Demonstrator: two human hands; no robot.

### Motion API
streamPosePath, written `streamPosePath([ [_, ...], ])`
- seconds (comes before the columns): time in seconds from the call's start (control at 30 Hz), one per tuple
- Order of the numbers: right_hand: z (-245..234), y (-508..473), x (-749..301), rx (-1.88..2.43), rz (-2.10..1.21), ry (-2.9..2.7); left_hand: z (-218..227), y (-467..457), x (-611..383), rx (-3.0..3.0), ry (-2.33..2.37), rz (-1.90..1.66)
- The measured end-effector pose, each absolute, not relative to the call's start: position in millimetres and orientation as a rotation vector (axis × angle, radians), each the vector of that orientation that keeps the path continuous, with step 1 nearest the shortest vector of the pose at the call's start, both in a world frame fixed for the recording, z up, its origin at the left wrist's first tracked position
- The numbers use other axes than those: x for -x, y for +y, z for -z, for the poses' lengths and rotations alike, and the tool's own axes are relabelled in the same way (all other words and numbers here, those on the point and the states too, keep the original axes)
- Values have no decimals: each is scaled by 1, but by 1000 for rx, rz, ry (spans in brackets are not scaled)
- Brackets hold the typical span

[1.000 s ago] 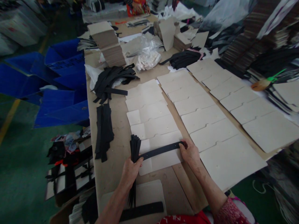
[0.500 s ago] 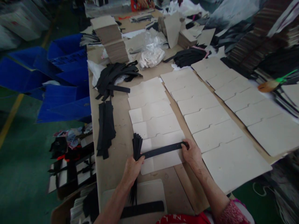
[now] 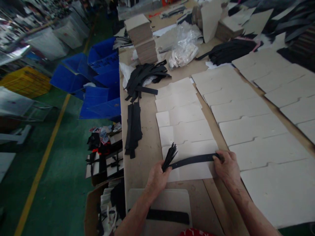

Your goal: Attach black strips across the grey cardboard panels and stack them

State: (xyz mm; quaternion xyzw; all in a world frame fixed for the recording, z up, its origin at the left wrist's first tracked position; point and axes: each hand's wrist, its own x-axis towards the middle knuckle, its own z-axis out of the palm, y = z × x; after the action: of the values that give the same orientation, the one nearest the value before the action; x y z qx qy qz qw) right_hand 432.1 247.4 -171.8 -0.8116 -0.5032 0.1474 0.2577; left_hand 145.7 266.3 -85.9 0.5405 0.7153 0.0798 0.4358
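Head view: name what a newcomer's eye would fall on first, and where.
First, probably the black strip spanning from left grip to right grip, over the nearest pale sheet of the left column, with a bundle of black strips upright in the left. Next, the overlapping columns of pale sheets filling the right side, and the bright blue bins left of the table.

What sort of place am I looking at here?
Most likely a workshop or factory floor: pale boards lie in overlapping rows on a long worktable, black strips lie in piles, and a yellow line runs along the green floor.
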Motion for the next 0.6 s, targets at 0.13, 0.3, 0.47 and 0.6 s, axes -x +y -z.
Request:
streamPosePath([
  [0.13, 174, 247, -433, 2189, -383, -1381, 98, 276, -146, -1355, 1826, -136],
  [0.3, 175, 247, -434, 2192, -400, -1390, 114, 281, -146, -1393, 1878, -45],
  [0.47, 173, 247, -434, 2192, -400, -1378, 124, 282, -145, -1421, 1890, 4],
  [0.6, 175, 247, -435, 2183, -377, -1385, 124, 282, -146, -1419, 1904, 25],
])
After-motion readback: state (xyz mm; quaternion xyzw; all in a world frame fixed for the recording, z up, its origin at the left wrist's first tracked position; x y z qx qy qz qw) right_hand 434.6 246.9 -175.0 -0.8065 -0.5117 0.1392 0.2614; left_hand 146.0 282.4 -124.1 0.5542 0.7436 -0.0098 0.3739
